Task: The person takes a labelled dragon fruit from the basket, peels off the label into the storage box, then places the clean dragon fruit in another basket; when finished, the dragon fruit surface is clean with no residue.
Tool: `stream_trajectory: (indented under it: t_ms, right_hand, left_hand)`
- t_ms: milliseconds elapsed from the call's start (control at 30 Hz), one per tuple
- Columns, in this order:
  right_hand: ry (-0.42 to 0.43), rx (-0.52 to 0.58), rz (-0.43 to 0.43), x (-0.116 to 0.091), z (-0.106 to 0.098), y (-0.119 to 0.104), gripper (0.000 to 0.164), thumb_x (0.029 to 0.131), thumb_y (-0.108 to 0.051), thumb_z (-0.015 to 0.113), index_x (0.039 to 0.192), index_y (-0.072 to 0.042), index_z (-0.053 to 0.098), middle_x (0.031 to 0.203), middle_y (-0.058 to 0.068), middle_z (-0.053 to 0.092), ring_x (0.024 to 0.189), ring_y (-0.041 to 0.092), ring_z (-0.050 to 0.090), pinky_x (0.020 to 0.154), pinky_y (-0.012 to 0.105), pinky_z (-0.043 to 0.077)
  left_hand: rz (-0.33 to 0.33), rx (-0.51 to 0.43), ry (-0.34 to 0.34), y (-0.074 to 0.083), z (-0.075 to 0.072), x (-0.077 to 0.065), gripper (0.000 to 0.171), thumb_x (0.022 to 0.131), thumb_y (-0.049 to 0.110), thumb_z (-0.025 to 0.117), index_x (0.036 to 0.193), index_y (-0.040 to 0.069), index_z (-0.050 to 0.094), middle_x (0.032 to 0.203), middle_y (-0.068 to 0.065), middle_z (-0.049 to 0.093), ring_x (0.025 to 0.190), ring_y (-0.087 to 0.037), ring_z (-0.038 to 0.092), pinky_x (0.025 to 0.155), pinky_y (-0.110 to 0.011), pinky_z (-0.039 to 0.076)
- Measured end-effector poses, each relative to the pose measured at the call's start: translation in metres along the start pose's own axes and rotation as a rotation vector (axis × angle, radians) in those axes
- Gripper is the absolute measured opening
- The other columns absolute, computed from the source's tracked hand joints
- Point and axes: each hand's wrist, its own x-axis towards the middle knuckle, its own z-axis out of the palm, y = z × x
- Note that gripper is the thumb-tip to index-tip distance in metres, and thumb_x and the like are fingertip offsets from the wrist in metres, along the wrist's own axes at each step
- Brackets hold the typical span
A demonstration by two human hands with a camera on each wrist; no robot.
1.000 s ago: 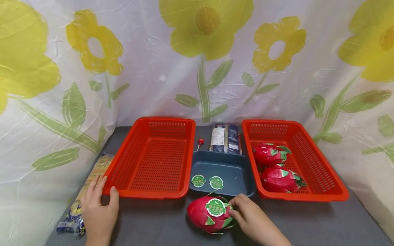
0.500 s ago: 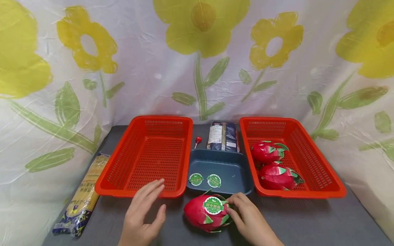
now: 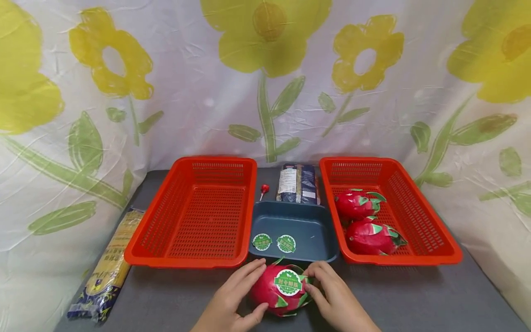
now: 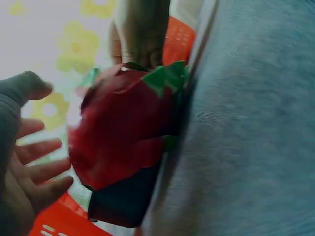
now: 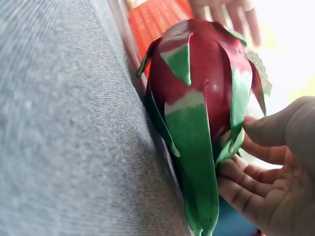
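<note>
A red dragon fruit (image 3: pixel 261 291) with green leaf tips lies on the grey table in front of the blue tray. A round green-and-white sticker (image 3: pixel 288 282) shows on its upper side. My right hand (image 3: pixel 338 297) pinches one of its green leaves (image 5: pixel 235 142) between thumb and fingers at the right end. My left hand (image 3: pixel 236 295) reaches around the left end with spread, fairly straight fingers; in the left wrist view the fingertips (image 4: pixel 61 182) come right up to the red skin. Two similar stickers (image 3: pixel 286 244) are on the near part of the blue tray (image 3: pixel 304 210).
Left of the tray stands a red basket (image 3: pixel 188 263); another red basket (image 3: pixel 448 258) at right holds two dragon fruits (image 3: pixel 369 237). Behind the tray are a dark packaged bag (image 3: pixel 304 184) and a red lollipop (image 3: pixel 264 188). A pasta packet (image 3: pixel 109 267) lies at far left.
My left hand has left the left basket's near corner and moved right to the dragon fruit. My right hand keeps its pinch at the leafy end, and the fruit stays in place.
</note>
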Motion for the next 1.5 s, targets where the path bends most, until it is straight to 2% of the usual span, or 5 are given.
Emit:
stream_trajectory:
  t_ms: [267, 733, 1167, 1333, 1500]
  right_hand:
    - [0.002, 0.02, -0.004, -0.002, -0.001, 0.0, 0.016, 0.095, -0.023, 0.074, 0.109, -0.023, 0.068, 0.111, -0.008, 0.055, 0.092, 0.013, 0.055, 0.078, 0.024, 0.055]
    - [0.127, 0.059, -0.061, 0.006, 0.001, -0.033, 0.012, 0.101, -0.027, 0.066, 0.1, -0.024, 0.078, 0.103, -0.015, 0.06, 0.094, 0.011, 0.058, 0.08, 0.025, 0.056]
    - [0.366, 0.08, -0.23, 0.005, 0.004, -0.054, 0.017, 0.08, -0.007, 0.088, 0.086, -0.022, 0.083, 0.092, -0.022, 0.063, 0.084, 0.006, 0.058, 0.072, 0.028, 0.057]
    - [0.405, 0.227, -0.146, 0.012, -0.014, -0.07, 0.018, 0.084, -0.009, 0.085, 0.093, -0.024, 0.081, 0.092, -0.014, 0.069, 0.083, 0.012, 0.066, 0.074, 0.032, 0.061]
    - [0.367, 0.118, -0.018, 0.051, -0.031, -0.068, 0.021, 0.086, -0.014, 0.084, 0.106, -0.017, 0.077, 0.093, -0.006, 0.071, 0.08, 0.013, 0.065, 0.075, 0.031, 0.059]
  left_hand:
    - [-0.26, 0.068, -0.304, -0.009, 0.005, 0.006, 0.089, 0.085, 0.049, 0.082, 0.158, 0.019, 0.04, 0.151, -0.002, 0.05, 0.132, -0.023, 0.05, 0.094, -0.041, 0.056]
    - [-0.254, -0.052, -0.262, -0.011, 0.006, 0.005, 0.085, 0.085, 0.047, 0.083, 0.154, 0.018, 0.044, 0.144, 0.0, 0.052, 0.125, -0.02, 0.054, 0.091, -0.029, 0.056]
    - [-0.25, -0.111, -0.211, -0.014, 0.009, 0.003, 0.081, 0.085, 0.055, 0.078, 0.152, 0.02, 0.047, 0.14, 0.003, 0.054, 0.12, -0.015, 0.056, 0.092, -0.027, 0.054]
    - [-0.276, -0.117, -0.196, -0.014, 0.008, 0.003, 0.082, 0.083, 0.054, 0.08, 0.15, 0.021, 0.048, 0.138, 0.005, 0.055, 0.118, -0.015, 0.056, 0.091, -0.027, 0.055]
    - [-0.305, -0.094, -0.192, -0.012, 0.005, 0.003, 0.083, 0.082, 0.053, 0.082, 0.15, 0.019, 0.049, 0.138, 0.004, 0.055, 0.12, -0.017, 0.055, 0.089, -0.03, 0.057]
